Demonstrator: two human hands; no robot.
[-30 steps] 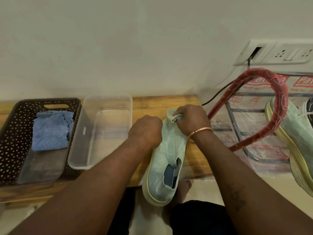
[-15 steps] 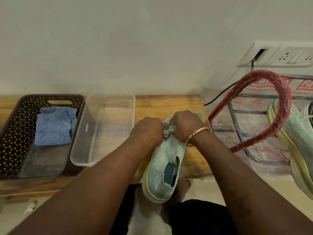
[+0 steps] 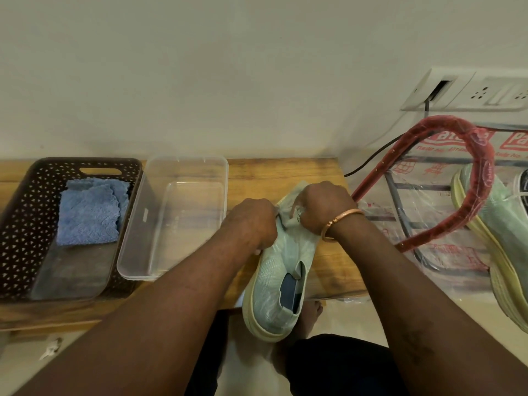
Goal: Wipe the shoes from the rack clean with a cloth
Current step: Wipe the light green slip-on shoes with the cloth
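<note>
On the wooden bench (image 3: 288, 174) against the wall, left to right: brown perforated basket (image 3: 23, 230), clear plastic tub (image 3: 185, 164) touching its right side, then the work area.

Right of bench: shoe rack (image 3: 484, 158), red frame, wrapped in printed clear plastic. One pale green shoe, the second shoe (image 3: 498, 224), leans on it, cream sole outward. A darker shoe sits behind it, mostly cut off by the frame edge.

Shoe (image 3: 275, 281) being worked on: pale green knit, cream sole, blue insole visible. It lies near the right end of the bench, toe toward the wall, heel overhanging the near edge.

Blue cloth (image 3: 88, 214): folded, lying in the far half of the basket, untouched.

Left hand (image 3: 251, 224): fingers curled, gripping the shoe's left side near the toe.

Right hand (image 3: 323, 207): fingers curled, pinching a bunch of pale fabric (image 3: 287, 217) at the toe, between the two hands. Cannot tell whether this is a separate cloth or part of the shoe.

Copper bangle (image 3: 341, 221) on the right wrist.
</note>
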